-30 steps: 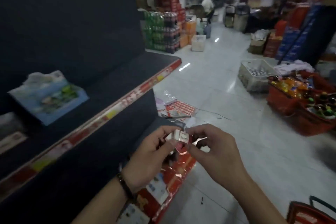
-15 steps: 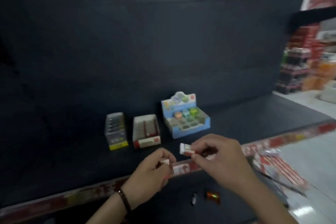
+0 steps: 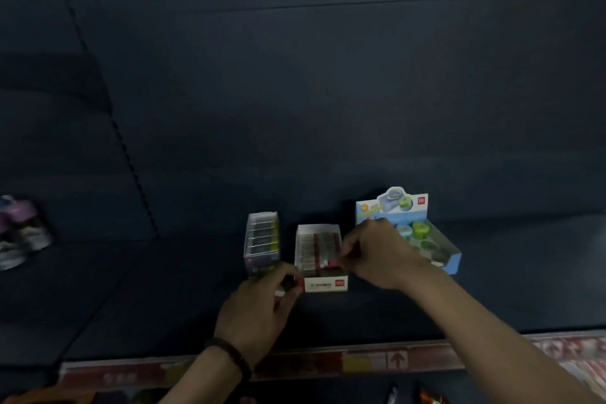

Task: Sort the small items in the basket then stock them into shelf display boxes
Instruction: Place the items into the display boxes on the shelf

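Both hands have reached the shelf (image 3: 492, 289): right hand (image 3: 377, 256) pinches a packet (image 3: 331, 263) in the middle box (image 3: 324, 284) (red-and-white); left hand (image 3: 259, 308), apart, grips a second packet (image 3: 281, 292) at its front-left corner.

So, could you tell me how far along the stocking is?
Done: the white-and-red box holds rows of packs, and the clear box and blue box beside it hold stock. In hand: the right hand pinches a pack at the white-and-red box's front row; the left hand grips a second pack by its front corner. Left: that second pack at least; the basket is out of view, so the rest cannot be judged.
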{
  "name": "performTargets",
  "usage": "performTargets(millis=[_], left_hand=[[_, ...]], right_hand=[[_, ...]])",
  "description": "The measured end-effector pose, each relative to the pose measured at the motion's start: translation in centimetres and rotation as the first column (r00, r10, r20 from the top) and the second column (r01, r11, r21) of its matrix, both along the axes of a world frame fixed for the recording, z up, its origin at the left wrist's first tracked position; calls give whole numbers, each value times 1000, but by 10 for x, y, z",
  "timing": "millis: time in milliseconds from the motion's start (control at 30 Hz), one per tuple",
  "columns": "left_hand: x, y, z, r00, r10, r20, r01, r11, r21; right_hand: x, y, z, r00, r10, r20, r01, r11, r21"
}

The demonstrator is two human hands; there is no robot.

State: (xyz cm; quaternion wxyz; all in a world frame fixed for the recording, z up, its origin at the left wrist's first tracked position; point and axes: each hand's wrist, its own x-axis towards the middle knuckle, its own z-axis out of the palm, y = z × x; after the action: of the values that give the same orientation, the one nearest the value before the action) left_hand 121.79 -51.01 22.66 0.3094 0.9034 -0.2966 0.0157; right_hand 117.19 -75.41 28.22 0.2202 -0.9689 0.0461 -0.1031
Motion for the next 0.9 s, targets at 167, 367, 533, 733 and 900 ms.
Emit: performTargets(millis=[167,367,533,733,900], left_hand=[[21,-2,-11,998,-61,4,61,998,-26],[36,-8,-12,995,-94,-23,94,995,-26],[38,-8,-15,993,-98,-58,95,994,-56],[36,-7,-6,990,-127,-63,125,992,-36],[26,-8,10,956,-157,-247,102,969,-223]], right_hand=[[27,4,-7,992,7,-124,-26,987,-156],[38,6,-18,985,0,-173,-47,964,-264],[42,6,-26,976,-31,-216,-27,965,-260],[46,10,-12,944,16,-330,-103,963,-248],[29,23,5,991,65,-114,-83,984,-156]])
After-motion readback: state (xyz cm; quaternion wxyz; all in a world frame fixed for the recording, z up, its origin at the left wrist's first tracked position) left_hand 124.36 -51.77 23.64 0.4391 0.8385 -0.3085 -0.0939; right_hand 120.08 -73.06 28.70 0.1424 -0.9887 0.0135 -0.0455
